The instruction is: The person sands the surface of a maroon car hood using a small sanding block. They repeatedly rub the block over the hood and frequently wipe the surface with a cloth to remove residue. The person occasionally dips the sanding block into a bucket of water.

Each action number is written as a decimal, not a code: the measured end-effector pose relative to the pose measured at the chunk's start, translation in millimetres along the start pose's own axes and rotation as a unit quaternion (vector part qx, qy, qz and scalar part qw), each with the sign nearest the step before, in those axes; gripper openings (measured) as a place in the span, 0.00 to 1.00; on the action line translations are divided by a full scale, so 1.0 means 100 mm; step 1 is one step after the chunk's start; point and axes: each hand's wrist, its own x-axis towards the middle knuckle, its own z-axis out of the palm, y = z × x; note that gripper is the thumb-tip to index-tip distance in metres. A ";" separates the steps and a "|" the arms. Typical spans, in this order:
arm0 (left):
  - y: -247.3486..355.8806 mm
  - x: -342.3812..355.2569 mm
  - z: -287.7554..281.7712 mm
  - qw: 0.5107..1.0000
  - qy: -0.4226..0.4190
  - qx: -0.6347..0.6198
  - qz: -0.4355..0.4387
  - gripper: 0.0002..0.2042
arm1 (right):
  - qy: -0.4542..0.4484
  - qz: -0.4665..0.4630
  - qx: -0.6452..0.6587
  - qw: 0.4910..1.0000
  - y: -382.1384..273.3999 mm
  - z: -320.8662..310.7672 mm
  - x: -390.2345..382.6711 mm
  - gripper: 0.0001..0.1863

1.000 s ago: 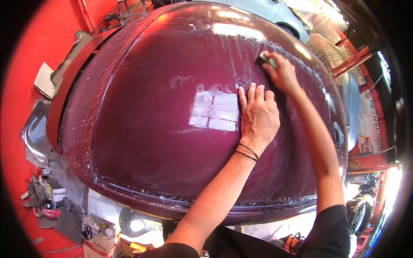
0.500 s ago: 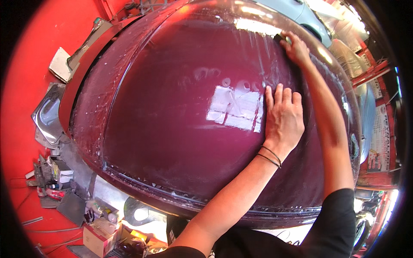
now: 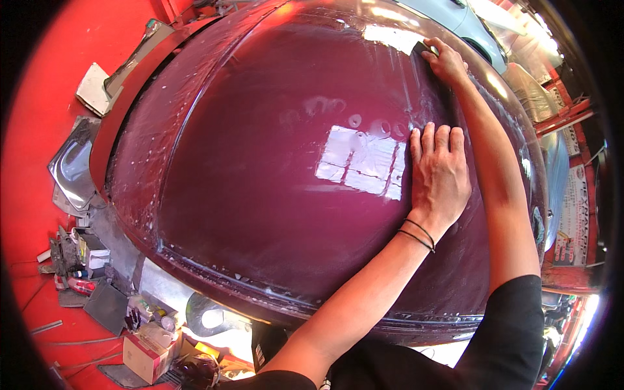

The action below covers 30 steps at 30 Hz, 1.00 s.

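Note:
A large glossy maroon car panel (image 3: 260,195) fills the middle of the view, with whitish residue, streaks and water-like marks on it. My left hand (image 3: 439,169) rests on it right of centre, fingers spread slightly, a black cord round the wrist, holding nothing. Farther up, near the panel's upper right edge, my right hand (image 3: 445,65) is closed around a small dark block (image 3: 425,49) against the surface. The block is mostly hidden by my fingers.
A pale blue car (image 3: 455,19) stands beyond the panel. On the left are a red wall (image 3: 49,130), leaning panels (image 3: 78,162) and piled odds and ends. A cardboard box (image 3: 143,357) sits at the lower left. A banner and red frames are at the right.
My right hand with the block has moved up and to the right toward the panel's far edge. My left hand appears farther right, and the whole view has shifted somewhat.

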 end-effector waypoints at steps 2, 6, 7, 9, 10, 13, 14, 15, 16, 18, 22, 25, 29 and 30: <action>-0.01 0.04 -0.02 0.999 0.021 -0.024 0.002 0.20 | 0.000 -0.009 -0.003 1.000 -0.04 0.01 -0.08 0.26; -0.02 0.12 -0.10 0.995 0.083 -0.049 -0.027 0.21 | -0.002 -0.070 0.036 0.997 -0.16 -0.34 -0.90 0.27; -0.02 0.12 -0.12 0.996 0.066 -0.043 -0.046 0.21 | 0.022 -0.112 0.049 0.992 -0.19 -0.45 -1.19 0.27; -0.01 0.13 -0.11 0.996 0.071 -0.040 -0.047 0.22 | 0.008 -0.129 0.065 0.989 -0.24 -0.62 -1.52 0.26; 0.00 0.12 -0.10 0.996 0.055 -0.039 -0.050 0.22 | 0.004 -0.144 0.062 0.988 -0.26 -0.66 -1.56 0.27; -0.03 0.08 -0.06 0.999 0.026 -0.005 -0.043 0.23 | -0.016 -0.078 -0.020 0.997 -0.28 -0.56 -1.18 0.28; -0.04 0.07 -0.04 0.999 0.023 0.006 -0.035 0.23 | -0.029 -0.037 -0.026 0.999 -0.29 -0.47 -0.88 0.28; -0.06 0.06 -0.03 0.999 0.024 0.024 -0.026 0.22 | -0.023 -0.010 -0.036 0.999 -0.29 -0.36 -0.60 0.28; -0.07 0.05 -0.02 0.999 0.023 0.038 -0.018 0.22 | -0.023 0.032 -0.048 0.998 -0.26 -0.24 -0.37 0.28; -0.09 0.04 -0.02 0.999 0.019 0.044 -0.014 0.21 | -0.014 0.041 -0.039 0.998 -0.19 -0.08 -0.08 0.27; -0.09 0.06 -0.07 0.999 -0.006 0.045 -0.021 0.21 | -0.006 -0.001 -0.021 1.000 0.11 -0.24 -0.53 0.27; -0.06 0.07 -0.11 0.997 -0.043 0.064 -0.021 0.21 | 0.000 -0.097 0.089 0.991 0.38 -0.58 -1.39 0.27; -0.06 0.05 -0.11 0.996 -0.050 0.073 -0.012 0.19 | 0.018 -0.144 0.098 0.984 0.62 -0.66 -1.65 0.27; -0.07 0.05 -0.09 0.996 -0.050 0.075 -0.011 0.19 | 0.029 -0.169 0.093 0.981 0.67 -0.57 -1.48 0.27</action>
